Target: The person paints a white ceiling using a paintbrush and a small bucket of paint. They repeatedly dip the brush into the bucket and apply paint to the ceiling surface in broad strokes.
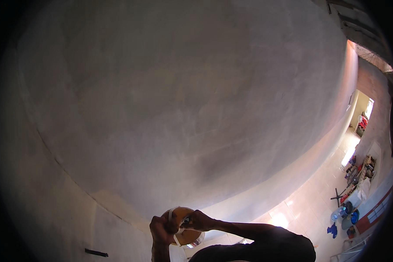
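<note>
Low in the head view, close to the wall, is a round orange-brown thing [189,236] with a pale band across its face; its exact kind I cannot make out. My left hand [163,229] is closed on its left side, the fingers lying over its face. From the right, my right hand [200,221] reaches to its middle with the fingers pinched together. Something small and pale shows at those fingertips, too dim and small to name. Both hands are dark against the light.
A large grey plastered wall [183,109] fills most of the view. A dark slot [96,253] marks the wall at lower left. Right, on the shiny tiled floor [299,204], are a blue cloth [332,230], a clear bottle [337,213] and a black stand [337,197].
</note>
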